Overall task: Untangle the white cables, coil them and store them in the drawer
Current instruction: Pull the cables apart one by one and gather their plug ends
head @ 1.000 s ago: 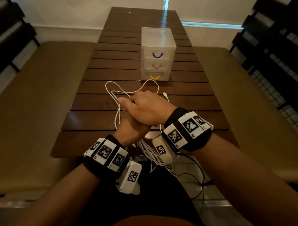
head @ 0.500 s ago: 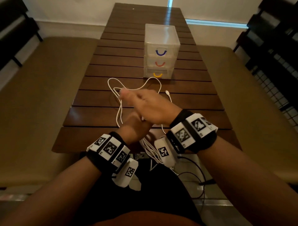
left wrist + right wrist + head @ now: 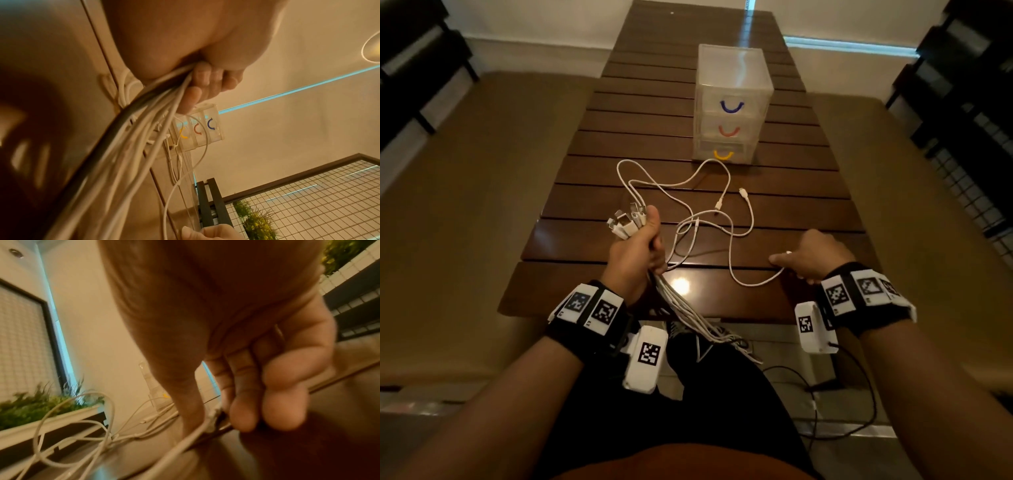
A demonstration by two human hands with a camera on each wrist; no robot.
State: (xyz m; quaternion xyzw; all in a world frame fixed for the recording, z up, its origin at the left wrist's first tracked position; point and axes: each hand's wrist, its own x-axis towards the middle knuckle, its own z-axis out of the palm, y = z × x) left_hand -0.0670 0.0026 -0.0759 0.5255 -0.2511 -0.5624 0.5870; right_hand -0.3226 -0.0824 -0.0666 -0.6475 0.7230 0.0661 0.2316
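My left hand [image 3: 637, 243] grips a bundle of white cables [image 3: 688, 313], their USB plugs [image 3: 625, 221] sticking out above the fist; the strands hang off the table's near edge. In the left wrist view the curled fingers [image 3: 202, 76] clamp the same bundle of cables [image 3: 144, 129]. Loose white cables [image 3: 698, 212] lie tangled on the wooden table [image 3: 592, 205]. My right hand [image 3: 810, 255] pinches the end of one white cable [image 3: 756, 281] near the front right; in the right wrist view the cable end [image 3: 211, 420] sits between thumb and fingers. The clear drawer unit [image 3: 732, 102] stands further back, all three drawers shut.
Tan benches [image 3: 465, 205] flank the table on both sides. Dark shelving and a wire grid [image 3: 969, 137] stand at the right. Black wires [image 3: 825, 394] trail on the floor below the table's front edge.
My hands, joined over the cables a second ago, have separated. The right hand has moved out to the right, drawing one cable's end with it; the left keeps the bundle.
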